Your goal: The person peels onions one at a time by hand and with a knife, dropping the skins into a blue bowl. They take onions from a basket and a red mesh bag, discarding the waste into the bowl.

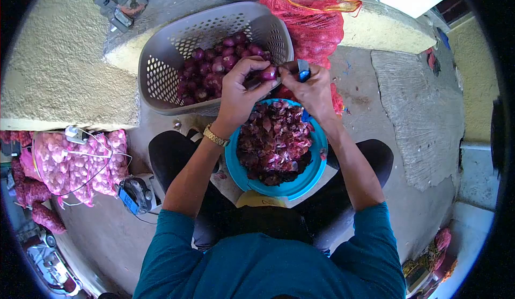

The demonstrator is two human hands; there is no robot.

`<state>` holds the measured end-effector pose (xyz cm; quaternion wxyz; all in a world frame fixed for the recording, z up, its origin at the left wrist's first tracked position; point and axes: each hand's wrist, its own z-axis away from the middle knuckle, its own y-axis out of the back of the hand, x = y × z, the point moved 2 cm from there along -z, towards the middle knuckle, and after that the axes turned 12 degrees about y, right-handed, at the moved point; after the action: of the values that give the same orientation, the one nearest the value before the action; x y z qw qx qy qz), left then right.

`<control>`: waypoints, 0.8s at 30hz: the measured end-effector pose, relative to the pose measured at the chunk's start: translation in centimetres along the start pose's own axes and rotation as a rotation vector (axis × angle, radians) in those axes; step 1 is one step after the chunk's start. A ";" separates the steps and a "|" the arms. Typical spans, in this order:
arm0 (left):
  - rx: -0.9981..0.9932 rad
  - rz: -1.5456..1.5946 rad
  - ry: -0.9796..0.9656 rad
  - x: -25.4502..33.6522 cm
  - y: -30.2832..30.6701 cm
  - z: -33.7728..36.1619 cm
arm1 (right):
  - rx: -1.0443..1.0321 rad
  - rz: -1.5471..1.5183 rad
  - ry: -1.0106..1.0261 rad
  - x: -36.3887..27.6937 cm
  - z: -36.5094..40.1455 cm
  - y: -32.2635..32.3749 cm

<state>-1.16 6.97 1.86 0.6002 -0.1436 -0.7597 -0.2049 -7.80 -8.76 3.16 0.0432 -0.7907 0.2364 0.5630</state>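
My left hand (240, 90), with a gold watch (216, 136) on its wrist, pinches a peeled-looking red onion (269, 73) between thumb and fingers. Close beside it, my right hand (313, 90) is closed around a small blue-and-grey tool (304, 71); its working end is mostly hidden by the fingers. Both hands are over the gap between a grey perforated basket (161, 37) of smooth purple onions (215, 65) and a blue tub (289, 190). Dry onion skins (276, 138) fill much of the tub, which stands between my knees.
A red mesh sack (316, 30) leans beside the basket. Pink net bags of onions (80, 162) lie at the left, with a white cable and a digital scale (137, 194) near them. A raised ledge (370, 33) runs behind; a rough mat (410, 116) lies at the right.
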 end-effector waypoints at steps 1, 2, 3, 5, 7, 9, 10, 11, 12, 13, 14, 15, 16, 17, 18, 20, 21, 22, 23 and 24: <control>-0.005 -0.026 -0.019 0.0 0.0 0.0 | -0.004 0.012 0.028 -0.1 0.0 0.0; -0.010 -0.052 -0.039 0.0 -0.1 0.0 | -0.008 0.024 0.055 -0.1 -0.1 0.0; -0.010 -0.052 -0.038 0.1 -0.1 0.1 | -0.008 0.024 0.055 -0.1 -0.1 -0.1; -0.051 0.133 0.133 -0.1 -0.3 0.3 | -0.008 0.031 0.033 0.0 -0.1 -0.2; -0.049 0.213 0.178 0.7 -0.4 0.4 | -0.013 -0.007 -0.001 0.3 -0.1 -0.1; -0.047 0.295 0.221 0.9 -0.3 0.2 | -0.018 -0.044 -0.034 0.4 -0.2 0.2; -0.062 0.376 0.264 0.8 -0.2 0.2 | -0.069 -0.033 -0.071 0.5 -0.1 0.3; -0.077 0.458 0.305 0.7 -0.1 0.0 | -0.121 -0.022 -0.107 0.5 -0.1 0.3; -0.075 0.459 0.302 0.5 -0.1 -0.1 | -0.123 -0.021 -0.104 0.1 -0.2 0.2; -0.060 0.376 0.262 0.2 0.0 -0.1 | -0.067 0.009 -0.062 -0.5 -0.2 0.2; -0.044 0.293 0.224 0.0 0.2 -0.1 | -0.013 0.038 -0.022 -0.9 -0.2 0.2; -0.042 0.293 0.227 0.0 0.4 0.0 | -0.015 0.037 -0.025 -0.8 -0.3 0.3; -0.082 0.302 0.277 0.1 0.5 -0.1 | -0.072 0.031 0.156 -1.0 -0.7 0.4; -0.123 0.311 0.327 0.2 0.5 0.0 | -0.128 0.024 0.336 -1.2 -1.0 0.5; -0.122 0.311 0.327 0.4 0.5 0.0 | -0.129 0.024 0.335 -1.2 -1.1 0.7; -0.190 0.482 0.435 0.8 0.4 0.2 | -0.256 0.096 0.452 -1.6 -1.3 0.9; -0.188 0.484 0.434 1.0 0.5 0.2 | -0.258 0.096 0.453 -1.7 -1.3 1.1; -0.222 0.421 0.440 1.1 0.7 0.1 | -0.323 0.116 0.399 -1.6 -1.3 1.3; -0.255 0.358 0.448 1.2 0.9 0.1 | -0.388 0.135 0.344 -1.5 -1.3 1.3; -0.253 0.359 0.448 1.2 1.0 0.2 | -0.391 0.134 0.345 -1.6 -1.3 1.4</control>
<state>-1.13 7.90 3.13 0.7565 -0.3002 -0.5397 -0.2152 -7.68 -9.87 5.38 -0.1884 -0.8508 0.1791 0.4567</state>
